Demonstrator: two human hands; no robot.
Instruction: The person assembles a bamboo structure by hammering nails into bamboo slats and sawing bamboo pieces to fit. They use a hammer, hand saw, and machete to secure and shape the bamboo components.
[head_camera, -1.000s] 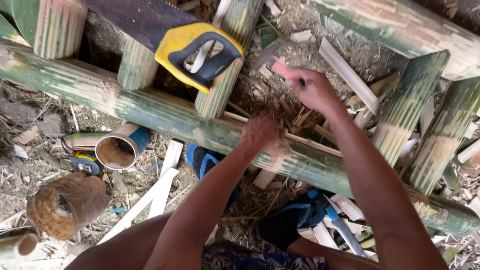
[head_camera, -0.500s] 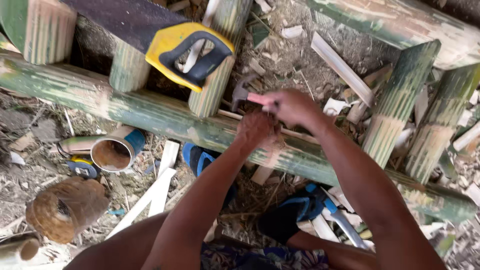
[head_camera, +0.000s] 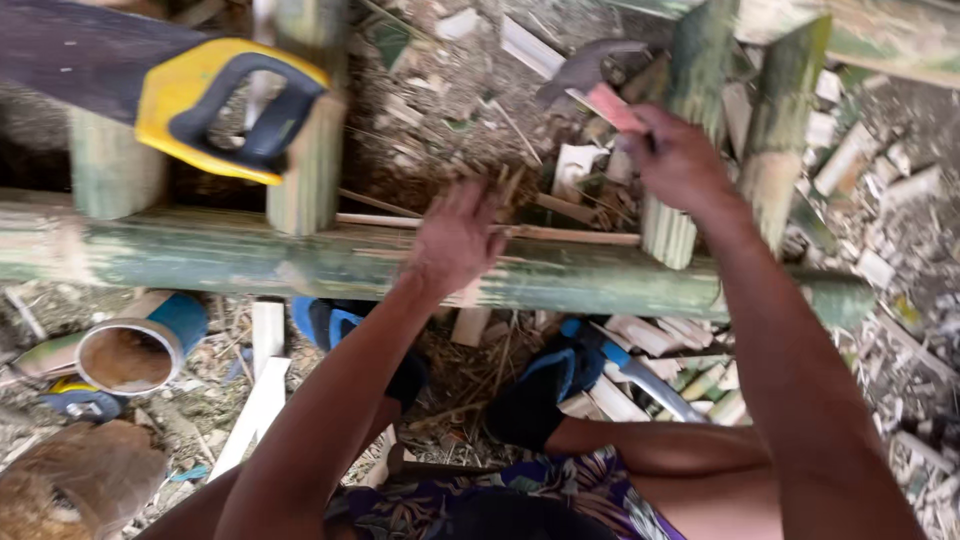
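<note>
One camera sits on the person's head. It looks straight down, close to both arms, the bamboo pole (head_camera: 300, 262) and the ground.

Hammer (head_camera: 590, 72): dull dark metal head, pale reddish wooden handle, matt, held in the right hand (head_camera: 680, 160). Long bamboo pole (head_camera: 300, 262): green skin, smooth with a faint sheen, streaked pale, under the left hand (head_camera: 455, 240). Upright bamboo pieces (head_camera: 690, 120): green skin, rough fibrous cut ends. Saw (head_camera: 215, 105): glossy yellow and dark plastic handle, dark matt blade. Ground (head_camera: 430, 110): dry, rough chips and splinters.
</note>
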